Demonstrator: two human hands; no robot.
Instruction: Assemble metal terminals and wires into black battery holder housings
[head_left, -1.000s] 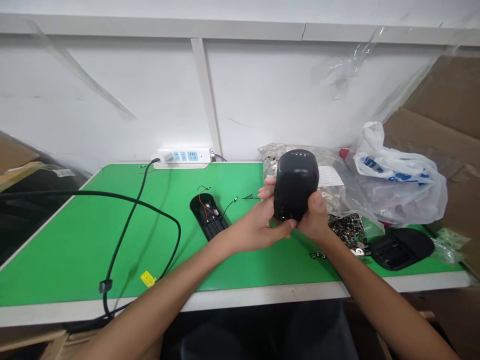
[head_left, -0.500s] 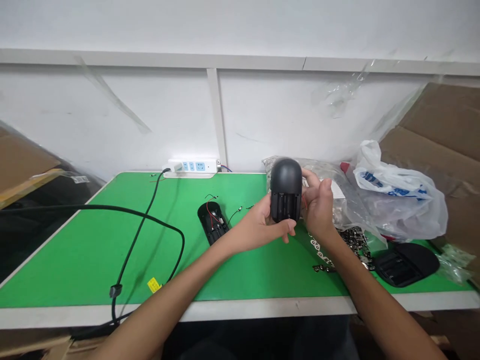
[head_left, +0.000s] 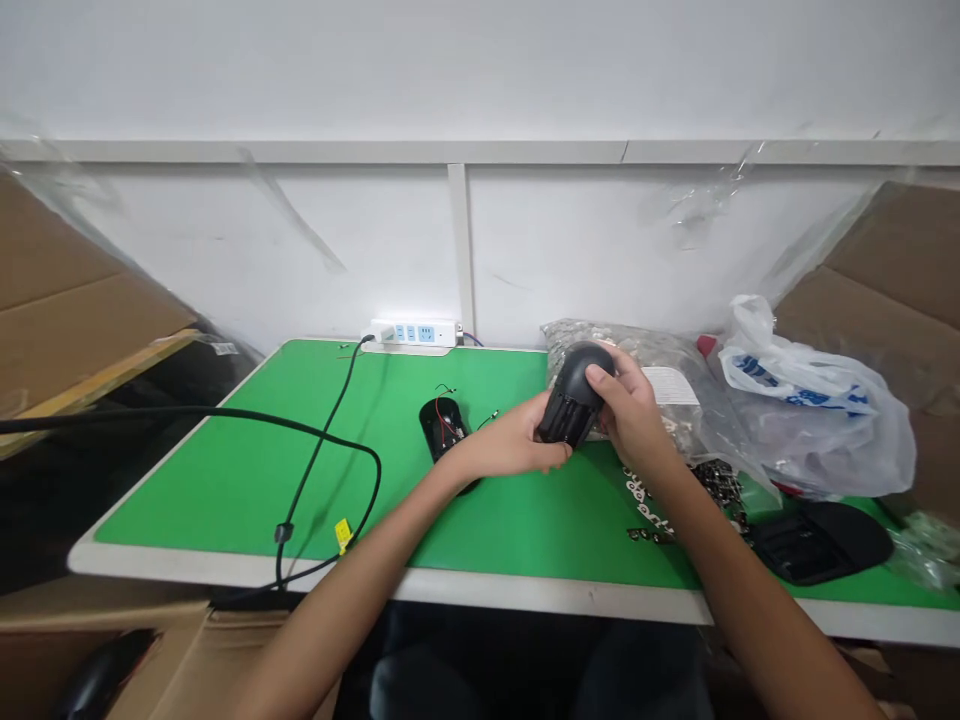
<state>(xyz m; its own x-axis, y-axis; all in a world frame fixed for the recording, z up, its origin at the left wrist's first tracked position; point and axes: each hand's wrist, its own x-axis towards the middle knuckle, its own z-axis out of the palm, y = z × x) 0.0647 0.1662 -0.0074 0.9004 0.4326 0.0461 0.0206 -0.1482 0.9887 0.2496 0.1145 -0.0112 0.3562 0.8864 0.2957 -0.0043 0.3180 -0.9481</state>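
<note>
Between my hands, above the green table mat, is a black rounded plastic housing [head_left: 576, 395] with battery slots in its lower part, tilted to the right. My left hand [head_left: 521, 435] grips its lower end, thumb along the bottom edge. My right hand [head_left: 634, 405] holds its upper right side, thumb on the domed top. A second black housing [head_left: 444, 425] with red and black wires lies on the mat, partly behind my left forearm. Small metal contact pieces [head_left: 720, 485] are heaped beyond my right forearm, and a strip of pale ones [head_left: 637, 490] lies beside it.
A clear bag of small parts [head_left: 667, 350] and a white plastic bag [head_left: 817, 420] stand at the back right. Another black housing [head_left: 821, 545] lies near the right edge. A power strip [head_left: 416, 333] sits at the back; black cable [head_left: 300, 480] loops across the left.
The housing has tilted to the right and been lowered slightly. My right thumb has moved onto its domed top. The view has shifted, so the table appears farther right.
</note>
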